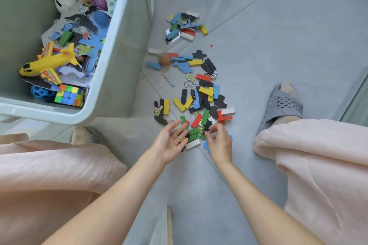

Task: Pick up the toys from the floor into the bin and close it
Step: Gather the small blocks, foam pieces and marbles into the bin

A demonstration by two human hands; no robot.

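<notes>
Grey floor (258, 65) strewn with blocks (199, 93) beside bin (111, 49); your left hand (171, 143) cupped open as scoop, right hand (219, 141) fingers curled, grip contents unclear.

Coloured blocks (199, 93) strewn on floor — grey bin (103, 77) open, part-filled

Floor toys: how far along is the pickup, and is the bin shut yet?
Partly done. The bin already holds a yellow plane, a cube and puzzle pieces. In hand: the left hand lies open, palm up, and the right hand reaches in with curled fingers at the near blocks; its grip is unclear. Left: most blocks, a brown ball, the far pile. The bin is open.
</notes>
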